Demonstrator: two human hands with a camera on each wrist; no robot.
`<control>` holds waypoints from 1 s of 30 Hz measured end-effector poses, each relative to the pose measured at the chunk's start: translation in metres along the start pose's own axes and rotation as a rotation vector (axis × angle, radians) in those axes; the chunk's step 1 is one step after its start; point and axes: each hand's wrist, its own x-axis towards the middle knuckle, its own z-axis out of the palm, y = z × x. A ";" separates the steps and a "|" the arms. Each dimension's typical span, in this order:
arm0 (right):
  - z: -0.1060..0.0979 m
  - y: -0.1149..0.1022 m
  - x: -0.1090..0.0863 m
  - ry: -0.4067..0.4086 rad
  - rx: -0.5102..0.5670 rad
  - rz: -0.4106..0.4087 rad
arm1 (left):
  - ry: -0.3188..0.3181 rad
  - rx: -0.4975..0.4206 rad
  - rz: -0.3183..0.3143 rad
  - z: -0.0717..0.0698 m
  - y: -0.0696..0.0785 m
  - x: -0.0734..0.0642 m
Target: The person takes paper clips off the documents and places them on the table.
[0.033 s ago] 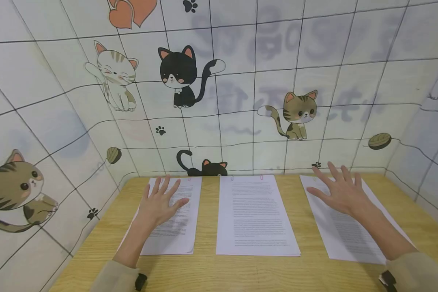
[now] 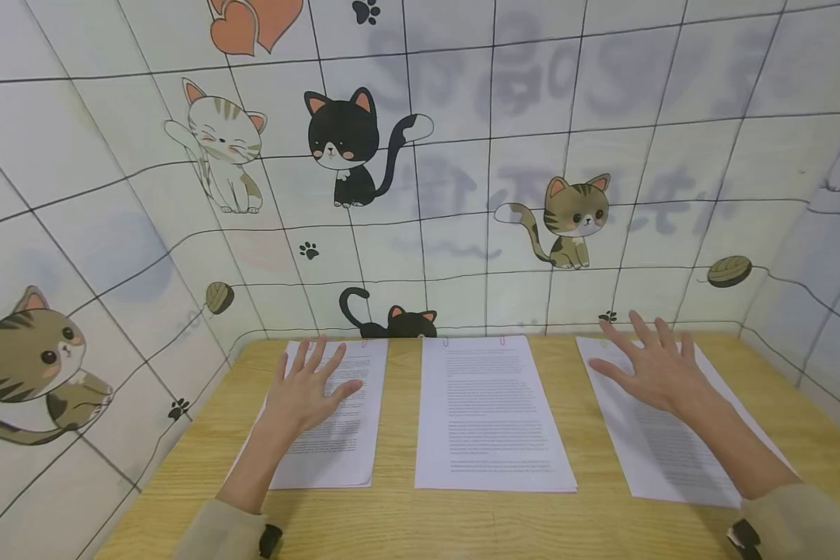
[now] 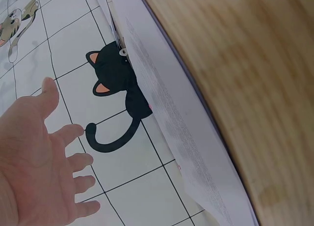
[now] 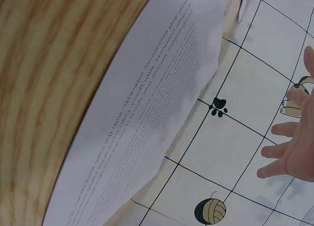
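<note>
Plainly | three paper stacks (image 2: 493, 416) | white, text-covered | clipped at far edge

1. Yellowish wood-grain desk (image 2: 490, 525), beneath the left fingers (image 2: 316, 355) and right fingers (image 2: 642, 330).
2. White wall (image 2: 455, 257) with a dark printed grid, beyond both sets of fingers.
3. Printed black cat (image 2: 411, 323) at the desk's back edge, right of the left fingers.
4. Black-and-white cat (image 2: 343, 128), above the left fingers.
5. White striped cat (image 2: 225, 144), above and left of the left fingers.
6. Brown tabby (image 2: 576, 218), above and left of the right fingers.
7. Larger tabby (image 2: 35, 365), well left of the left fingers.
8. Orange hearts (image 2: 234, 29), high above the left fingers.
9. Yarn ball (image 2: 729, 271), up and right of the right fingers.
10. Dark paw print (image 2: 607, 316), near the right fingers' tips.
</note>
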 end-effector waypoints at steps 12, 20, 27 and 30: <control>0.001 0.001 -0.001 -0.001 0.020 0.006 | 0.002 -0.010 -0.009 0.001 -0.003 -0.002; 0.001 -0.003 -0.002 0.010 0.034 -0.003 | 0.005 -0.015 -0.009 0.001 -0.005 -0.003; 0.002 -0.006 -0.001 0.013 0.035 0.007 | 0.013 -0.031 -0.014 0.000 -0.008 -0.003; 0.003 -0.008 0.001 0.014 0.040 0.004 | 0.013 -0.046 -0.020 0.000 -0.009 -0.004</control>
